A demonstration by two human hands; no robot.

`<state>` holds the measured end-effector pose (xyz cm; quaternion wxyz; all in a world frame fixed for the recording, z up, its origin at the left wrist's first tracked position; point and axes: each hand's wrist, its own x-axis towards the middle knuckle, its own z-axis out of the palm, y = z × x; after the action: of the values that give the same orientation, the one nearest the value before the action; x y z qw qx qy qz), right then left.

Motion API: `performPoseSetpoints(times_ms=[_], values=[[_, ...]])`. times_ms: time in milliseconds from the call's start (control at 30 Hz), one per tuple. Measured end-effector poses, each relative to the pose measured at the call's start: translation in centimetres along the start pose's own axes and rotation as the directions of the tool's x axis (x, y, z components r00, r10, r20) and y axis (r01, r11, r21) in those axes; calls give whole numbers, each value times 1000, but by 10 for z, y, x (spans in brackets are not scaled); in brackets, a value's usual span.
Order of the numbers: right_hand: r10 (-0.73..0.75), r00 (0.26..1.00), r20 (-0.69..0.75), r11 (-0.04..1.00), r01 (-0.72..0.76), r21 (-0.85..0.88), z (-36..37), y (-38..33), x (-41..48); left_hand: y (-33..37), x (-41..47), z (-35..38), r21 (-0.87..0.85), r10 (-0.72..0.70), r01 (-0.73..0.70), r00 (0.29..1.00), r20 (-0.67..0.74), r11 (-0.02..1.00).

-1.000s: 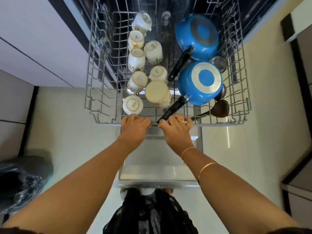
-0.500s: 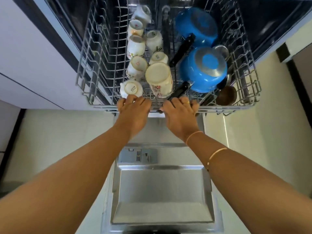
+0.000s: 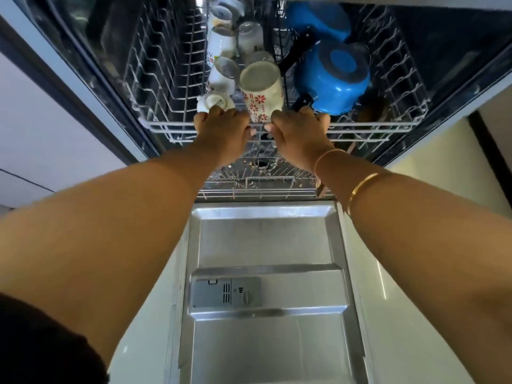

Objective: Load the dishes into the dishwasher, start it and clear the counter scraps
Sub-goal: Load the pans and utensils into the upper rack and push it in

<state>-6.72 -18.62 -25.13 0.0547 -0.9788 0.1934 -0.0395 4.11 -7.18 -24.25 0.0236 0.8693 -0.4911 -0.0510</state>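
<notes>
White wire rack (image 3: 374, 126), holding upturned ceramic cups (image 3: 221, 76) and round blue pans (image 3: 332, 79), sits above the open steel door (image 3: 263, 239). Our left hand (image 3: 221, 128) and right hand (image 3: 299, 128) clasp its front rail, seemingly to push it inward.

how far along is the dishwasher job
Done: cups and blue pots sit upside down in the rack. In hand: the left hand and right hand grip the rack's front rail, the rack mostly inside the machine. Left: the door lies open, so shutting it, starting, and the counter scraps, out of view.
</notes>
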Motion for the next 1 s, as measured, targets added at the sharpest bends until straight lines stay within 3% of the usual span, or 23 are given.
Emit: performPoseSetpoints(times_ms=[233, 333, 433, 567, 667, 767, 867, 1000], values=[[7, 989, -146, 999, -14, -51, 10, 2, 3, -8, 7, 8, 60, 19, -14, 996, -87, 998], [23, 982, -185, 996, -39, -80, 15, 1, 0, -11, 4, 21, 33, 55, -48, 966, -253, 998], [18, 948, -318, 984, -72, -160, 34, 2, -13, -10, -8, 47, 29, 38, -28, 899, -436, 999], [-34, 909, -416, 978, -56, -203, 69, 2, -35, 6, -33, 100, 110, 17, 43, 869, -494, 993], [-126, 958, -256, 964, 58, -259, 94, 2, -51, 18, -48, 138, 197, 118, -54, 937, -330, 979], [-105, 989, 102, 964, 127, -232, 119, 9, -59, 24, -43, 168, 278, 152, -127, 986, -69, 952], [88, 924, 372, 991, -44, -126, 136, 18, -43, 31, -16, 182, 167, 16, -45, 985, 170, 985], [190, 846, 499, 980, -193, -46, 155, 23, -25, 35, 8, 201, 25, -56, 51, 959, 278, 998]])
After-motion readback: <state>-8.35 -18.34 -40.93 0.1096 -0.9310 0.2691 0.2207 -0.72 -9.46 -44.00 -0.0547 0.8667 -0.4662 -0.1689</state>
